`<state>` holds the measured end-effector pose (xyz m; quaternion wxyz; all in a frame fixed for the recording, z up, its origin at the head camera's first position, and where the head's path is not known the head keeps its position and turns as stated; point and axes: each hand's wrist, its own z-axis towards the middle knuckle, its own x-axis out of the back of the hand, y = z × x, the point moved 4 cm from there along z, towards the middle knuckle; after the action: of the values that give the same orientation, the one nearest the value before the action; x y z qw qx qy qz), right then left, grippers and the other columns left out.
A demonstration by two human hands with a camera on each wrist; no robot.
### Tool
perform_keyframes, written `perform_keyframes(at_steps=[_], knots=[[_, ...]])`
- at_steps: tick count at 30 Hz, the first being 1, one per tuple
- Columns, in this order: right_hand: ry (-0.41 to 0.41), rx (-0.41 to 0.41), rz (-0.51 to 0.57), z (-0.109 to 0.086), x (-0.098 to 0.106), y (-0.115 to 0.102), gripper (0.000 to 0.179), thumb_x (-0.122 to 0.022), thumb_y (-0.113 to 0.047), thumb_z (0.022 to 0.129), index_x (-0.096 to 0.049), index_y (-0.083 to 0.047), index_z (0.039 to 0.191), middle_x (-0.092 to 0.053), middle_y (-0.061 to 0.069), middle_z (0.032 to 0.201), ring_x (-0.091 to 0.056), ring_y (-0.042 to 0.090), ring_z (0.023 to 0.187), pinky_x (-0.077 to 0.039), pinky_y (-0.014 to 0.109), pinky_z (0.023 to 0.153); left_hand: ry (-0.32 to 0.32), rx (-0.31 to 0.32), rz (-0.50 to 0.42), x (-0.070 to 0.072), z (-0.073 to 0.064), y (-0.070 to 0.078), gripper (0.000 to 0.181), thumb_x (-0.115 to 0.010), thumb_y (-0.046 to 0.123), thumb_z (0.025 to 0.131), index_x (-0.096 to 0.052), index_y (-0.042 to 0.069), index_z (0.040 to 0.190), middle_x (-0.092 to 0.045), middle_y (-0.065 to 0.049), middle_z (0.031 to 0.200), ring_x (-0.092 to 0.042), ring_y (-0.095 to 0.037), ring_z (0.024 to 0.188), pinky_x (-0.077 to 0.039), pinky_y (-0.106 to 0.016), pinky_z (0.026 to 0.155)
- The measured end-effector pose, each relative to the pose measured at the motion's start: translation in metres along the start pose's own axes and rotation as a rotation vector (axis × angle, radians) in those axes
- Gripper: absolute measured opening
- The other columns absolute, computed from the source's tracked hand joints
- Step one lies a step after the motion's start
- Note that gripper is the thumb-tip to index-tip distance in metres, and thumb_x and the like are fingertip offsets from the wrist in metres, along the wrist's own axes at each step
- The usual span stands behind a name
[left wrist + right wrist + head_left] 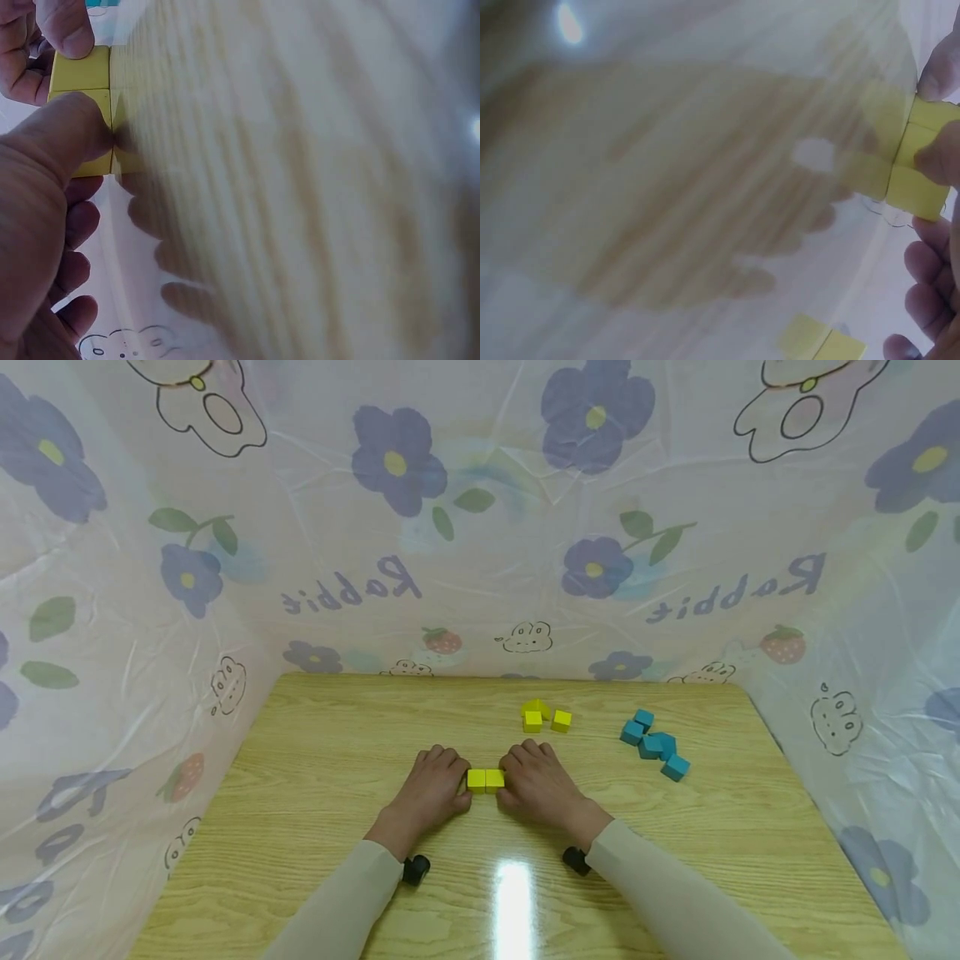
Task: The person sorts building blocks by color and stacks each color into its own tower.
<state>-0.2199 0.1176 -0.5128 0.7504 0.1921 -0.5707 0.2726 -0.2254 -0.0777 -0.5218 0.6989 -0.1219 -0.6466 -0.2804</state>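
Two yellow cubes (pixel 486 782) show side by side on the wooden table, between the two hands. My left hand (pixel 435 787) holds the row's left end, its thumb on the near face and its fingers round the side. At the right end, my right hand (pixel 542 783) grips likewise, its thumb across a yellow face in the right wrist view. Yellow blocks (pixel 919 196) there stand in a touching row, partly hidden by the thumbs. The left wrist view has both thumbs against the yellow blocks (pixel 81 69), which sit flush together on the tabletop.
Behind the right hand lie two more yellow cubes (pixel 561 721) and a yellow pointed block (pixel 537 705). Several blue blocks (pixel 649 745) are grouped farther right. A patterned cloth (pixel 480 543) rises along the table's back and sides.
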Motion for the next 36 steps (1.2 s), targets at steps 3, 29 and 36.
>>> perform_keyframes(at_steps=[3, 29, 36], knots=[[-0.007, -0.002, 0.001, 0.0005, -0.0014, 0.0000, 0.022, -0.071, -0.033, 0.096, -0.067, -0.013, 0.105, -0.063, 0.001, 0.101, -0.047, 0.021, 0.089, -0.037, 0.037, 0.082, -0.007, 0.003, 0.004, -0.0011, 0.0004, -0.0006, 0.028, -0.073, 0.032, 0.095, -0.070, 0.012, 0.114, -0.065, -0.001, 0.111, -0.050, -0.021, 0.100, -0.042, -0.044, 0.101], [-0.014, 0.004, -0.035, 0.0006, -0.0054, 0.0005, 0.023, -0.069, -0.036, 0.096, -0.066, -0.014, 0.102, -0.061, 0.000, 0.097, -0.046, 0.021, 0.086, -0.037, 0.038, 0.081, 0.007, -0.036, 0.065, -0.0027, 0.0007, 0.0008, 0.029, -0.072, 0.032, 0.094, -0.068, 0.012, 0.114, -0.064, -0.001, 0.110, -0.050, -0.022, 0.100, -0.044, -0.045, 0.101], [-0.009, 0.001, -0.005, 0.0005, 0.0002, 0.0017, 0.027, -0.068, -0.038, 0.095, -0.067, -0.012, 0.103, -0.064, 0.001, 0.101, -0.049, 0.022, 0.091, -0.038, 0.039, 0.082, 0.007, -0.032, 0.058, -0.0011, 0.0008, 0.0015, 0.029, -0.073, 0.032, 0.094, -0.068, 0.012, 0.114, -0.064, -0.001, 0.109, -0.049, -0.022, 0.099, -0.044, -0.044, 0.099]])
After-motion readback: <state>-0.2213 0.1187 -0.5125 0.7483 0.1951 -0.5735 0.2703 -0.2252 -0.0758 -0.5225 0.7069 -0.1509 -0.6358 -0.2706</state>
